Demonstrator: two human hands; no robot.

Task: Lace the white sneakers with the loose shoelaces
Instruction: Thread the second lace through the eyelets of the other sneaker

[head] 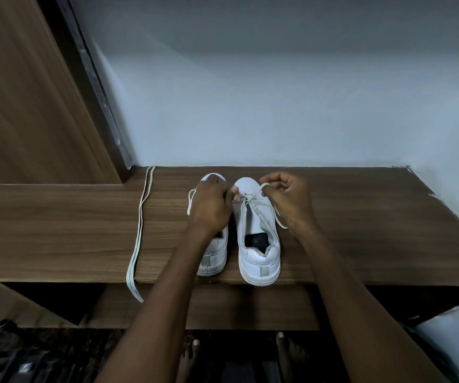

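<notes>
Two white sneakers stand side by side on a wooden shelf (347, 239), toes pointing at the wall. The right sneaker (258, 252) has a white lace (253, 199) threaded across its front eyelets. My left hand (211, 205) hovers over the left sneaker (214, 261) and pinches one end of that lace near the right shoe's toe. My right hand (289, 200) pinches the other end, with a loose tail hanging down beside the shoe. A second loose shoelace (139, 230) lies folded on the shelf to the left, and its loop hangs over the front edge.
A pale wall closes the back and right side of the shelf. A wooden panel (29, 106) rises at the left. Below the shelf's front edge are a dark recess and my bare feet (289, 352) on a dark floor.
</notes>
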